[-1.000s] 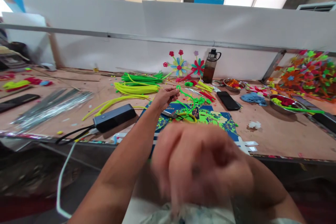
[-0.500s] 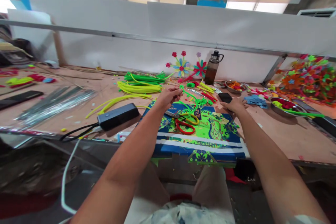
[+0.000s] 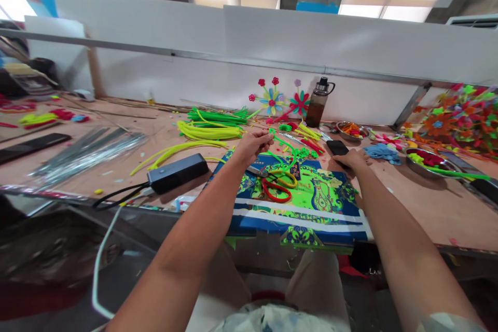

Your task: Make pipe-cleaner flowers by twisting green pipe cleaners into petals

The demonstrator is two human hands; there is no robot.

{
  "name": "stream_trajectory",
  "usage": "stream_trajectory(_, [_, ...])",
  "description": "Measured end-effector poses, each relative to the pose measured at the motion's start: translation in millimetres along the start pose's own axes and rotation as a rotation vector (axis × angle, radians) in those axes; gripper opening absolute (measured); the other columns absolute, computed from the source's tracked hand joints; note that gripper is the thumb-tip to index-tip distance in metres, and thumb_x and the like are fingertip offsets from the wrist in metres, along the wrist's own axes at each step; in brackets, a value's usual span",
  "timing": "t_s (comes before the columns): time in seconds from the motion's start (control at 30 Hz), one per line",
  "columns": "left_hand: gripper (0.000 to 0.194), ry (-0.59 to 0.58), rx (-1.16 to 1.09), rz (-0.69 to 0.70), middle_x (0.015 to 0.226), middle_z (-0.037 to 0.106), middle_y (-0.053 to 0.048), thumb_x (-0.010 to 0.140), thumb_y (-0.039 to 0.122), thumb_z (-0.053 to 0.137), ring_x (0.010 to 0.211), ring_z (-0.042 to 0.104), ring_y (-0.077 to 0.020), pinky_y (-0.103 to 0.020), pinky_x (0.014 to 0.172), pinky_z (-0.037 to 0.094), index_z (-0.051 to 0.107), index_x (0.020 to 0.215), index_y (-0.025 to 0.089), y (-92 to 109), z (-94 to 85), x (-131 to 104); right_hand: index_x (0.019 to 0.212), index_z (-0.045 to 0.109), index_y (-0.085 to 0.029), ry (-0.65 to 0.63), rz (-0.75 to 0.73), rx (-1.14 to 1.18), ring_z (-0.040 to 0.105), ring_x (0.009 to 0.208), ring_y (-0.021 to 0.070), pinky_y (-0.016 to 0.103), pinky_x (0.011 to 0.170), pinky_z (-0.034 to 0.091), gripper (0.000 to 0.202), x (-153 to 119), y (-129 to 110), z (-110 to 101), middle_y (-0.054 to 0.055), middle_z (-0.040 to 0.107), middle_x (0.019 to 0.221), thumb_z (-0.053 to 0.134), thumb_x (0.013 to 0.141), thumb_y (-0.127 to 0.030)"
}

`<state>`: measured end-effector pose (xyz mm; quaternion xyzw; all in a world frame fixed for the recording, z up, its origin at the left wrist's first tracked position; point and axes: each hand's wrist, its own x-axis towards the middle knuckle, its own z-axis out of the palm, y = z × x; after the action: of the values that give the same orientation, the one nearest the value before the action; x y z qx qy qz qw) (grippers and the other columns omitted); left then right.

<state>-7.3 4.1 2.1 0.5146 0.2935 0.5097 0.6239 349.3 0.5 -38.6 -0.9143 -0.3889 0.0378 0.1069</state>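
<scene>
My left hand (image 3: 254,146) is closed in a pinch on a bright green pipe cleaner (image 3: 287,142). Its curled length trails to the right over the back of a blue and green patterned board (image 3: 307,192). At the board's right back corner, my right hand (image 3: 355,160) is closed at the near end of a black phone (image 3: 336,147); its thumb lies along the phone and the other fingers are mostly hidden. Scissors (image 3: 277,190) with red and yellow handles lie on the board below my left hand. Small green curled pieces (image 3: 305,153) are between the hands.
Yellow (image 3: 206,130) and green pipe cleaner bundles (image 3: 218,115) lie at back left, near a dark power bank (image 3: 178,172) with cables. A bottle (image 3: 318,104) stands by the back panel. Metal bowls (image 3: 430,168) of coloured pieces and a blue pile (image 3: 382,153) are at right.
The view has shifted slightly, moving everything a little to the right. My right hand's spread fingers have drawn in beside the phone. My left hand still pinches the green pipe cleaner.
</scene>
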Motion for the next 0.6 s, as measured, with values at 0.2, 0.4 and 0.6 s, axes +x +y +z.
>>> stream_trajectory(0.2, [0.031, 0.000, 0.024, -0.005, 0.058, 0.060, -0.001, 0.058, 0.033, 0.084, 0.045, 0.046, -0.0033, -0.015, 0.042, 0.033, 0.063, 0.064, 0.013, 0.3, 0.6, -0.2, 0.131, 0.050, -0.012, -0.014, 0.032, 0.051, 0.033, 0.133, 0.0470, 0.061, 0.105, 0.034, 0.096, 7.5, 0.1, 0.8, 0.027, 0.036, 0.144, 0.076, 0.054, -0.063])
stream_trajectory(0.4, [0.032, 0.021, 0.040, -0.002, 0.058, 0.059, -0.001, 0.057, 0.035, 0.085, 0.046, 0.047, -0.0034, -0.015, 0.043, 0.034, 0.062, 0.063, 0.012, -1.2, 0.2, -0.1, 0.123, 0.056, -0.014, 0.009, 0.012, 0.076, 0.036, 0.131, 0.0465, 0.063, 0.103, 0.034, 0.086, 9.1, 0.6, 1.0, 0.026, 0.043, 0.139, 0.077, 0.055, -0.060])
stream_trajectory(0.6, [0.033, 0.023, 0.066, -0.004, 0.059, 0.059, -0.001, 0.058, 0.037, 0.084, 0.046, 0.047, -0.0036, -0.015, 0.043, 0.034, 0.063, 0.063, 0.013, -4.5, -1.8, 2.4, 0.125, 0.054, -0.011, -0.002, 0.006, 0.074, 0.035, 0.132, 0.0477, 0.064, 0.101, 0.035, 0.089, 8.4, 0.6, 0.6, 0.029, 0.043, 0.138, 0.078, 0.054, -0.060])
